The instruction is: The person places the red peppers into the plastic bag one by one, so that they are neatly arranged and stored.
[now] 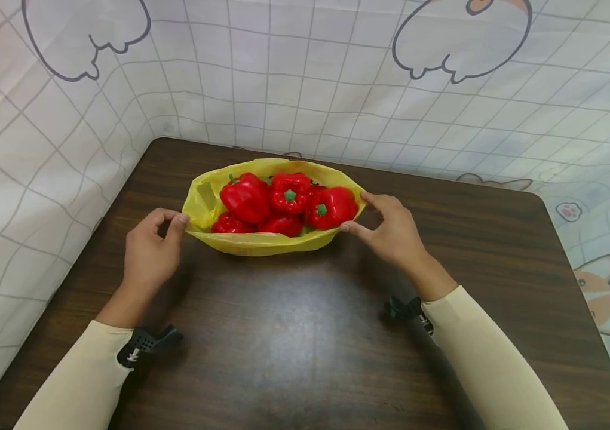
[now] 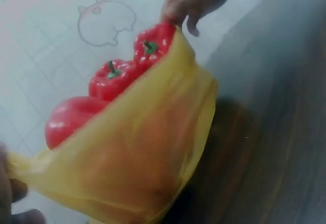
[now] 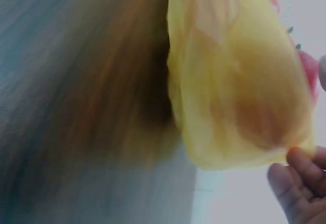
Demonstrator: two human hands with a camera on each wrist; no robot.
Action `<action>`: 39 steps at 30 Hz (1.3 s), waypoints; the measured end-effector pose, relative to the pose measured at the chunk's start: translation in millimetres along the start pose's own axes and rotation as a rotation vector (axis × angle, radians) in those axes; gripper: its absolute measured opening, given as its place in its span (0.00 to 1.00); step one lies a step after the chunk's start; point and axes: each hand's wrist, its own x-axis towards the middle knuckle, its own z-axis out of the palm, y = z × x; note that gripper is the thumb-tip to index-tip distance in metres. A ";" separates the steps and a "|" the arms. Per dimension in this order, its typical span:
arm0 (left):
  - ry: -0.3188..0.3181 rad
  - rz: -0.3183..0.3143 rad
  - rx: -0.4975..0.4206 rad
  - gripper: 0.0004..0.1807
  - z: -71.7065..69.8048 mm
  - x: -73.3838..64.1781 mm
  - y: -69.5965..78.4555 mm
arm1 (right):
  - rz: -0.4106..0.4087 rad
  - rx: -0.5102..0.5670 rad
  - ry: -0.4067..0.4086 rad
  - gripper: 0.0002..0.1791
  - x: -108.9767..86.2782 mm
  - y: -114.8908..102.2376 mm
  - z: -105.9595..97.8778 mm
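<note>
A yellow plastic bag sits with its mouth spread wide, full of several red bell peppers with green stems. My left hand pinches the bag's left corner between thumb and fingers; in the left wrist view that corner is drawn to a point at the hand. At the opposite end, my right hand grips the rim, thumb at the near side and index finger at the far side. Through the thin plastic, darker pepper shapes show in the right wrist view. The lower peppers are partly hidden.
The bag is toward the back of a dark wood-grain table. Behind and beside the table hangs a white grid-patterned cloth with cartoon animals. Black wrist straps are on both of the person's forearms.
</note>
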 end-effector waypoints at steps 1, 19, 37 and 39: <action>0.053 0.010 -0.016 0.18 -1.3 1.3 0.7 | -0.013 0.039 0.047 0.41 -0.3 -2.7 -1.3; 0.088 0.127 -0.116 0.23 -3.7 -3.7 0.0 | 0.092 -0.092 0.101 0.12 -4.0 -11.8 -9.9; 0.253 0.369 -0.022 0.18 -7.5 13.0 16.2 | 0.053 -0.324 -0.212 0.25 11.2 -26.9 -33.9; 0.202 0.419 -0.015 0.22 -5.5 11.7 16.1 | 0.039 -0.345 -0.255 0.29 13.1 -24.3 -34.5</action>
